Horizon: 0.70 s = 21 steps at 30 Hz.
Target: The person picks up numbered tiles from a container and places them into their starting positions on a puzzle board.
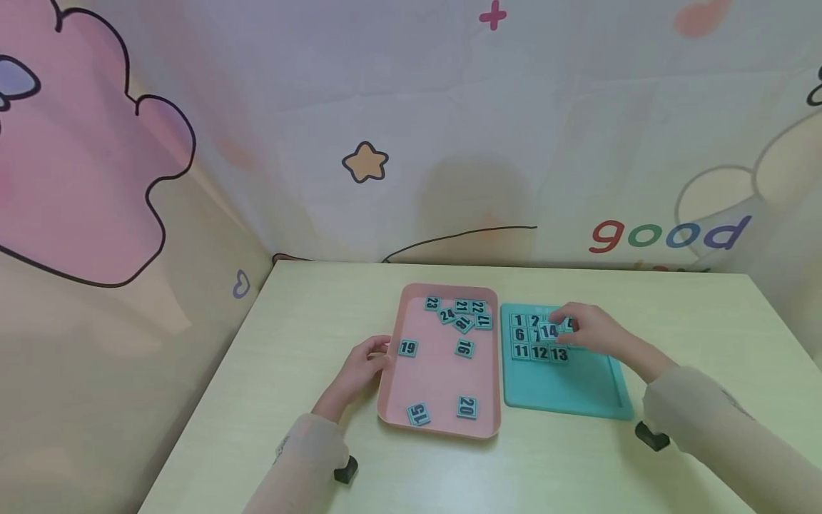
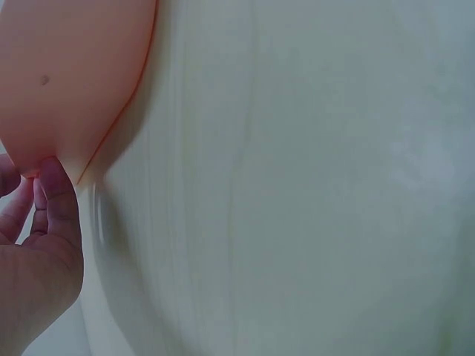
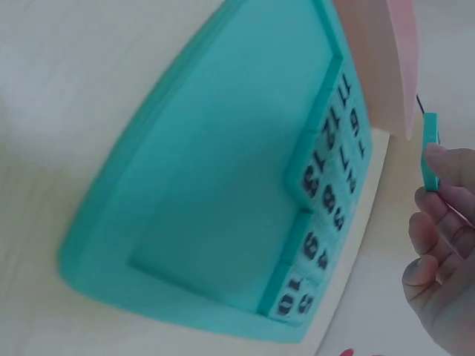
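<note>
My right hand [image 1: 597, 332] pinches a teal number tile marked 14 [image 1: 549, 331] between thumb and fingers. It is held above the teal puzzle board [image 1: 571, 391], and in the right wrist view the tile [image 3: 430, 130] is seen edge-on. Tiles 1 to 13 sit in rows along the board's far side, some hidden by the hand in the head view. At the left rim of the pink tray [image 1: 437, 385], my left hand [image 1: 359, 368] grips the edge. Several loose tiles lie in the tray, among them 19 [image 1: 407, 348], 16 [image 1: 464, 348], 15 [image 1: 418, 414] and 20 [image 1: 467, 407].
Tray and board stand side by side on a pale wooden table [image 1: 289, 307]. More tiles cluster at the tray's far end, including 23 [image 1: 432, 303] and 24 [image 1: 447, 315]. A printed cloth wall [image 1: 398, 86] rises behind the table.
</note>
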Each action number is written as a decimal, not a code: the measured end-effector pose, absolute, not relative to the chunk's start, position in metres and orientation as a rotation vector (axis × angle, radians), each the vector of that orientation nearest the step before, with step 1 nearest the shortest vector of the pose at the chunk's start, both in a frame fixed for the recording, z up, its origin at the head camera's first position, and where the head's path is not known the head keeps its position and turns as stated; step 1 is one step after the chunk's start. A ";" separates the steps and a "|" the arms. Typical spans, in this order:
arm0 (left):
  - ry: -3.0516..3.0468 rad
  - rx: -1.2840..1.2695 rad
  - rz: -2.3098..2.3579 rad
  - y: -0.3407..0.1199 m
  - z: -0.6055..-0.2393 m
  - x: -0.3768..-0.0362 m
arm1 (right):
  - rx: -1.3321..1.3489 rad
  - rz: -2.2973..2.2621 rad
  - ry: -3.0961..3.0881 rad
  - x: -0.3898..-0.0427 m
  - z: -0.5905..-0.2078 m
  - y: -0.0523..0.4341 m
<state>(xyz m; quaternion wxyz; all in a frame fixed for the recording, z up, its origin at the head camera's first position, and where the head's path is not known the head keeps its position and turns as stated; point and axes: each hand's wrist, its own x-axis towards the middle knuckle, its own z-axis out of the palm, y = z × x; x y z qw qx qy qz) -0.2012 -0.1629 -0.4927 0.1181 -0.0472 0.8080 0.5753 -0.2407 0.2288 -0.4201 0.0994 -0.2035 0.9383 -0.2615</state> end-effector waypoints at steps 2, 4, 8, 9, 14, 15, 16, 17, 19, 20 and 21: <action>2.359 -0.151 1.679 -0.163 -0.493 -0.201 | -0.565 -0.777 2.760 -0.238 -0.423 0.235; 2.357 -0.160 1.676 -0.163 -0.494 -0.202 | -0.539 -0.778 2.752 -0.236 -0.427 0.241; 2.362 -0.163 1.674 -0.163 -0.495 -0.202 | -0.527 -0.782 2.746 -0.232 -0.435 0.251; 2.363 -0.158 1.676 -0.163 -0.495 -0.202 | -0.520 -0.781 2.747 -0.231 -0.437 0.254; 2.361 -0.156 1.675 -0.164 -0.496 -0.202 | -0.474 -0.742 2.750 -0.228 -0.446 0.264; 2.358 -0.155 1.678 -0.164 -0.496 -0.202 | -0.464 -0.731 2.753 -0.228 -0.448 0.265; 2.352 -0.153 1.683 -0.165 -0.496 -0.202 | -0.456 -0.722 2.753 -0.227 -0.450 0.267; 2.340 -0.153 1.691 -0.165 -0.495 -0.202 | -0.452 -0.717 2.756 -0.226 -0.451 0.269; 2.333 -0.136 1.694 -0.164 -0.488 -0.199 | -0.439 -0.714 2.758 -0.225 -0.454 0.271; 2.331 -0.126 1.696 -0.163 -0.484 -0.197 | -0.430 -0.714 2.758 -0.224 -0.456 0.272; 2.328 -0.121 1.698 -0.162 -0.479 -0.194 | -0.418 -0.714 2.756 -0.223 -0.457 0.274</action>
